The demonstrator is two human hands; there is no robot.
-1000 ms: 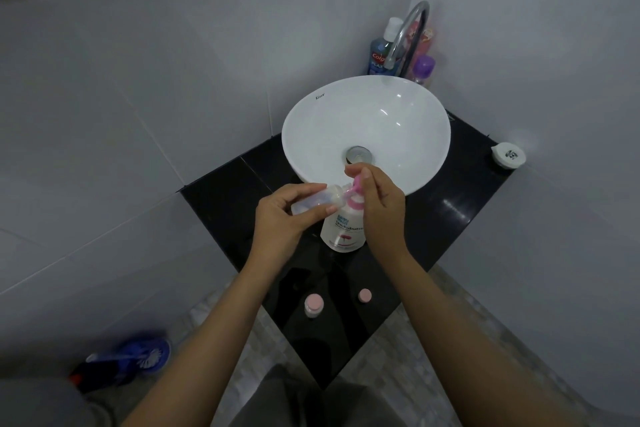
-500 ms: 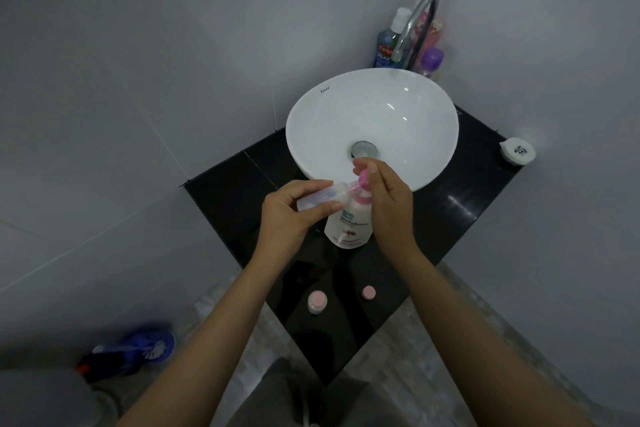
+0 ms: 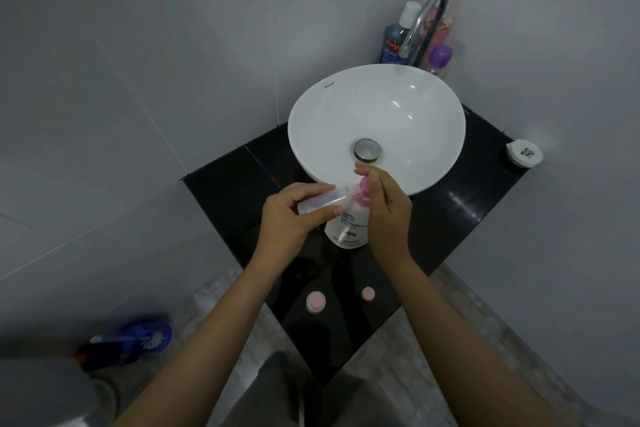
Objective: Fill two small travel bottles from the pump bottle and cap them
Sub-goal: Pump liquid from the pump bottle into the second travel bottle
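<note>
Nearest: capped travel bottle [image 3: 315,302] with pink cap stands upright at the front of the black surface [image 3: 446,218]; loose pink cap [image 3: 367,293] lies just right of it, apart. Further in, left hand [image 3: 291,218] grips a clear travel bottle [image 3: 320,203], thumb and fingers curled round it, bottle tipped sideways with its mouth at the pink pump nozzle. Right hand [image 3: 386,208] sits on top of the pump bottle [image 3: 348,230], fingers bent over the pink pump head [image 3: 468,184]; can't tell how far it is pressed. Pump bottle is white, upright on the surface, touching the near side of the white basin [image 3: 311,121]. Beyond the basin: chrome faucet [image 3: 424,17], blue mouthwash bottle [image 3: 394,42], purple-capped bottle [image 3: 438,59]. Small white round container [image 3: 523,152] sits at the surface's right corner. Blue brush [image 3: 135,340] lies on the floor, left.
</note>
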